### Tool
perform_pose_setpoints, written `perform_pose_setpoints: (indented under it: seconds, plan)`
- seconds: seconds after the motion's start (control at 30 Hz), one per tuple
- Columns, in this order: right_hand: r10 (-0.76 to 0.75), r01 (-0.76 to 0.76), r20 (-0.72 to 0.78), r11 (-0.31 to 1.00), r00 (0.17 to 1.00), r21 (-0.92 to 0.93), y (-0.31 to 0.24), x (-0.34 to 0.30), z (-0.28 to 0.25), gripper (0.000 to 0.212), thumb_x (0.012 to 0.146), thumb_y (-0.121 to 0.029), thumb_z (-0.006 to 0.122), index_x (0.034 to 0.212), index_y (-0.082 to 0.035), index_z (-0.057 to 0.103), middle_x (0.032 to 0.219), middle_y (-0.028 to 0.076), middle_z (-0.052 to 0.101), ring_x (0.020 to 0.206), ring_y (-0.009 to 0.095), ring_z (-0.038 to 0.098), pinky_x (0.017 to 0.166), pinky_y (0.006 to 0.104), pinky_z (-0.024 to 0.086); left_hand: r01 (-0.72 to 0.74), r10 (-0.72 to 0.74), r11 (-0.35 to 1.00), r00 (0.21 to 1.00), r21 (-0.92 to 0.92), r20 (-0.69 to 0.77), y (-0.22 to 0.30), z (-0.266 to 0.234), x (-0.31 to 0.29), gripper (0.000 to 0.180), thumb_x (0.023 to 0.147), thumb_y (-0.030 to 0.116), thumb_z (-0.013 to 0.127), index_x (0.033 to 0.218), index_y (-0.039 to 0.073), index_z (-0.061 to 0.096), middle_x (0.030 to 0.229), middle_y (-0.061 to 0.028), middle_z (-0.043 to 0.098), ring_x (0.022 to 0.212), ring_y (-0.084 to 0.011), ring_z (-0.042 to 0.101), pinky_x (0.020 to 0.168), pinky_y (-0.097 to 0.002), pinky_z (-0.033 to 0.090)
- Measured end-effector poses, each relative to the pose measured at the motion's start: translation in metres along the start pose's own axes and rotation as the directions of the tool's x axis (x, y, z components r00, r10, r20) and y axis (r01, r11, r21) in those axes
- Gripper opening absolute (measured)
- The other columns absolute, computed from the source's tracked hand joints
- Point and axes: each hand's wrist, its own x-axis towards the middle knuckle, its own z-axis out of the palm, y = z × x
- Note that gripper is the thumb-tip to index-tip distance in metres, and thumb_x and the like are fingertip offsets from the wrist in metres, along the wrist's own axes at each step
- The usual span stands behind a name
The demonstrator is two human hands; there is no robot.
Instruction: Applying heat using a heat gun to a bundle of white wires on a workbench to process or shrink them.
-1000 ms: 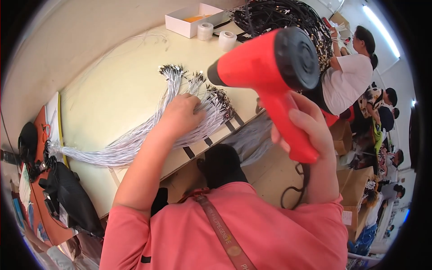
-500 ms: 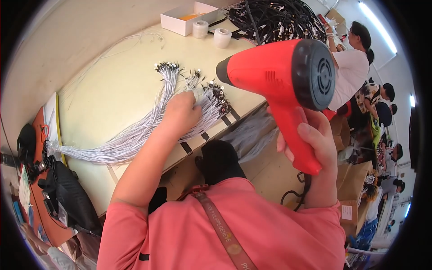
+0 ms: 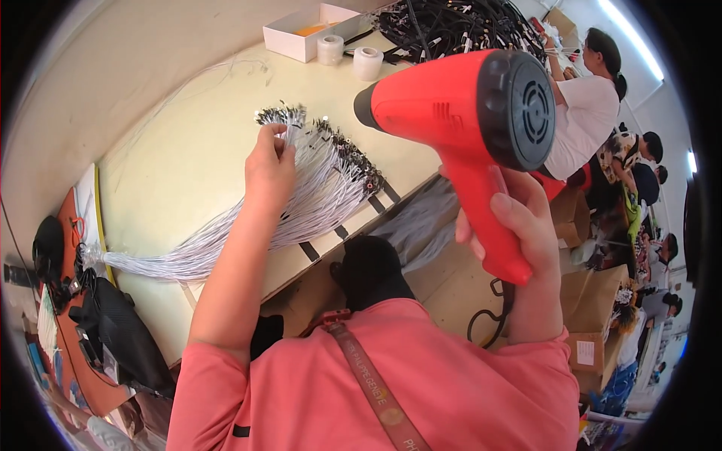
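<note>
A red heat gun (image 3: 429,94) with a black nozzle and a black vented back is gripped by its handle in my right hand (image 3: 526,218). It is held above the table's near edge, its nozzle facing left over the table. On the table lies a long bundle of thin white cables (image 3: 203,244), tied at its left end and fanned out at the other. Small dark and metal tips (image 3: 353,154) line the fanned end. My left hand (image 3: 269,169) has its fingers closed around cables just below the far-left cluster of tips; the fingertips are partly hidden.
A white open box (image 3: 289,41) and two rolls of clear film (image 3: 367,65) stand at the back, beside a heap of black cables (image 3: 459,30). Black bags (image 3: 124,331) lie at left. Cardboard boxes (image 3: 590,308) and a co-worker (image 3: 587,113) are at right.
My left hand has moved left and away from me, from the middle of the fanned cables to the far-left cluster. The cable ends are spread differently. The heat gun has shifted slightly left and up.
</note>
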Motion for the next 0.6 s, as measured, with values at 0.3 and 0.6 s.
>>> perform_pose_setpoints:
  seconds: [0.3, 0.6]
  plan:
    - [-0.021, -0.003, 0.207, 0.993, 0.978, 0.118, 0.014, 0.052, 0.017, 0.047, 0.086, -0.017, 0.054, 0.124, 0.009, 0.043, 0.109, 0.023, 0.058, 0.052, 0.018, 0.057, 0.042, 0.0242, 0.044, -0.034, 0.032, 0.995, 0.999, 0.093, 0.024, -0.008, 0.003, 0.000, 0.035, 0.081, 0.007, 0.059, 0.115, 0.004, 0.051, 0.087, -0.0134, 0.062, 0.079, -0.0269, 0.061, 0.073, -0.0364, 0.049]
    - [0.051, -0.057, 0.123, 0.997, 0.991, 0.049, 0.018, 0.032, -0.001, 0.049, 0.085, -0.020, 0.057, 0.123, 0.008, 0.044, 0.110, 0.022, 0.058, 0.056, 0.020, 0.060, 0.042, 0.0240, 0.045, -0.136, 0.120, 0.983, 0.984, 0.122, 0.135, 0.013, -0.002, -0.013, 0.009, 0.082, 0.010, 0.056, 0.086, 0.004, 0.061, 0.086, -0.0153, 0.062, 0.082, -0.0325, 0.060, 0.072, -0.0389, 0.049]
